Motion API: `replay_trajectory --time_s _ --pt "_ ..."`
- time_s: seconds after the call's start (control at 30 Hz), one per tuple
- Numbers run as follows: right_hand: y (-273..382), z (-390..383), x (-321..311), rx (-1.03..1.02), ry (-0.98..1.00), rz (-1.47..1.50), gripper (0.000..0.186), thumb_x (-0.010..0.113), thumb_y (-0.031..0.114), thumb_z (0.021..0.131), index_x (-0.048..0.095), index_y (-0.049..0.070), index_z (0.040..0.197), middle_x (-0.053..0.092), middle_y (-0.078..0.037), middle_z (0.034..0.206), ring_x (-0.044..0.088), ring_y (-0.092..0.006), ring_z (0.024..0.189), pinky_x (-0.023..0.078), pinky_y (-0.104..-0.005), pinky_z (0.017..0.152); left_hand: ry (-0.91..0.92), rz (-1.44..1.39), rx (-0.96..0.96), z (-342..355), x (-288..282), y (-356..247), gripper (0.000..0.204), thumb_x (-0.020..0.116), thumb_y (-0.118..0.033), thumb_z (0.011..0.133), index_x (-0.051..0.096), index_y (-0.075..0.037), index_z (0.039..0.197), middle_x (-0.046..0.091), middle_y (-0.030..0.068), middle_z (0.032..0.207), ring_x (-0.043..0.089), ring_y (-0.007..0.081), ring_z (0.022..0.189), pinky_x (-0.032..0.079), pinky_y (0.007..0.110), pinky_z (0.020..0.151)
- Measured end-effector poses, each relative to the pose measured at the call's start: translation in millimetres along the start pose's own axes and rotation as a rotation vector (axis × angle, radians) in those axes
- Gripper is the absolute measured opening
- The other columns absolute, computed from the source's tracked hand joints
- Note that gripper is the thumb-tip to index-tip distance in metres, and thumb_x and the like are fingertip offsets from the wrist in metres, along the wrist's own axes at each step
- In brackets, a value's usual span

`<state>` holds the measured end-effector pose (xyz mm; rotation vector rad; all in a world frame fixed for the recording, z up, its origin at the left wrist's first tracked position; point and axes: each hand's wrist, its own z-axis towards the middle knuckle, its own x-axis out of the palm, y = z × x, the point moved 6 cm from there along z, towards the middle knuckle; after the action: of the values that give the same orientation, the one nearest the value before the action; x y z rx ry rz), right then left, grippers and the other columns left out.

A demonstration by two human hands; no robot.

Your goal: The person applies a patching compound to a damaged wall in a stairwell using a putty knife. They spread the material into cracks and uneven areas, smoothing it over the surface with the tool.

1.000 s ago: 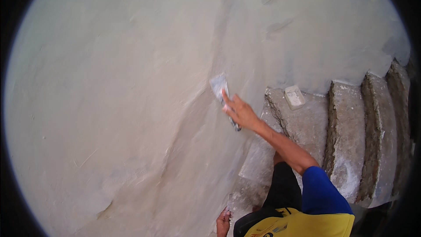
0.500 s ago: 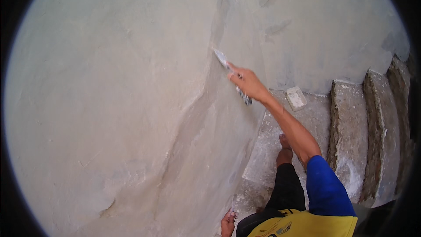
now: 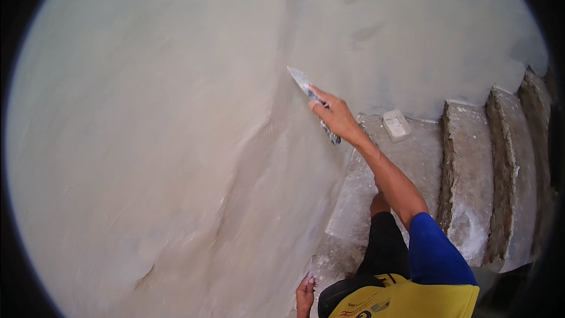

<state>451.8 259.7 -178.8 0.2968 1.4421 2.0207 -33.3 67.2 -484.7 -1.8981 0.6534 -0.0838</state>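
My right hand is closed around the dark, spattered handle of a putty knife. Its pale, smeared blade points up and left, over a darker plaster streak on the wall; whether the tip touches the surface I cannot tell. Low in the view, beside my body, my left hand has its fingers closed on something thin and light, too small to make out. The plaster around the streak is pale, with ridges and patches.
A small white tub with whitish material inside stands on the landing near the wall. Rough concrete steps rise to the right. White splashes mark the floor, and my leg stands below my right arm.
My right hand and the putty knife have shifted slightly right and down, and more of the blade's face shows. The left hand has moved up a little.
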Motion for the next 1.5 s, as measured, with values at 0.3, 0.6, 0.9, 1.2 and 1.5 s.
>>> replay_trajectory --time_s 0.3,0.6,0.9,1.2,1.5 --pt "5.5 -89.1 54.7 -0.15 0.231 -0.192 0.056 0.057 0.03 0.095 0.048 0.007 0.146 0.055 -0.019 0.081 0.053 -0.028 0.077 0.045 -0.0392 0.079 0.007 -0.029 -0.056 -8.9 0.2 10.9 0.039 0.052 -0.024 0.103 0.058 -0.003 0.136 0.069 0.0026 0.095 0.06 0.0096 0.081 0.048 0.026 0.071" --pt "0.7 -54.2 16.4 0.248 0.123 0.226 0.057 0.058 0.03 0.097 0.045 0.005 0.147 0.049 0.003 0.072 0.048 -0.0065 0.059 0.045 -0.0251 0.053 0.016 -0.032 -0.074 -13.3 -9.8 3.8 0.04 0.052 -0.024 0.103 0.058 -0.006 0.138 0.068 0.0036 0.093 0.059 0.013 0.082 0.048 0.028 0.079" --pt "18.1 -79.4 68.8 0.21 0.212 0.161 0.059 0.057 0.031 0.098 0.043 0.001 0.147 0.047 0.002 0.062 0.044 -0.0072 0.052 0.043 -0.0275 0.05 0.019 -0.012 0.007 -25.0 -20.3 14.1 0.043 0.05 -0.029 0.104 0.056 -0.004 0.139 0.069 0.0021 0.095 0.059 0.0098 0.081 0.047 0.026 0.072" --pt "63.8 -184.4 101.1 0.082 0.525 -0.107 0.057 0.061 0.029 0.096 0.048 0.005 0.146 0.061 -0.016 0.097 0.056 -0.0205 0.086 0.049 -0.0354 0.08 0.018 0.045 0.033 -30.2 -24.6 6.3 0.043 0.05 -0.028 0.104 0.055 -0.005 0.14 0.069 0.0028 0.095 0.059 0.0097 0.08 0.047 0.025 0.072" --pt "0.3 -67.8 37.6 0.317 0.08 0.386 0.055 0.059 0.025 0.096 0.048 0.0 0.144 0.054 0.0 0.077 0.05 -0.0069 0.055 0.046 -0.0242 0.049 -0.014 -0.038 -0.069 -49.8 -26.3 21.6 0.04 0.053 -0.023 0.103 0.057 -0.006 0.138 0.067 0.0033 0.095 0.057 0.0097 0.079 0.046 0.024 0.072"
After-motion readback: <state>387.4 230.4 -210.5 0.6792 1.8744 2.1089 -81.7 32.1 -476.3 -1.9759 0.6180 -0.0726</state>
